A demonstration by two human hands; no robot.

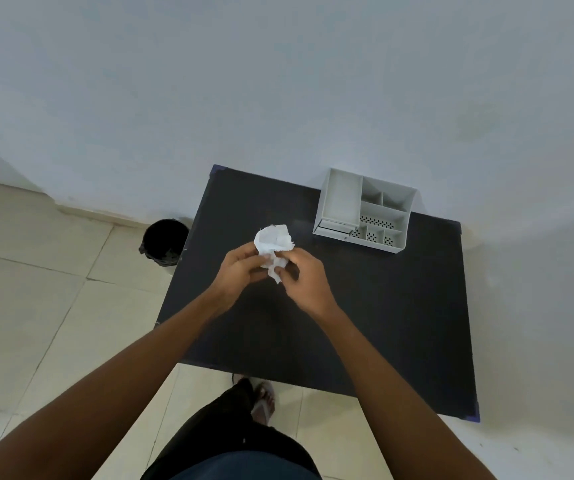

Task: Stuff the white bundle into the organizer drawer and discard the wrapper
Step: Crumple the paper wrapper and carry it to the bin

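A crumpled white bundle (pixel 273 242) is held above the middle of the black table (pixel 365 323). My left hand (pixel 239 268) grips its lower left side. My right hand (pixel 304 277) pinches its lower right part, where a loose white flap hangs down. I cannot tell wrapper from bundle. The grey organizer (pixel 365 209) stands at the table's far right, with several compartments open on top. Its small drawer (pixel 334 228) at the front left looks slightly pulled out.
A black bin (pixel 164 242) lined with a dark bag stands on the tiled floor by the table's left edge. A pale wall runs behind the table. My leg and sandalled foot (pixel 265 400) are at the table's near edge.
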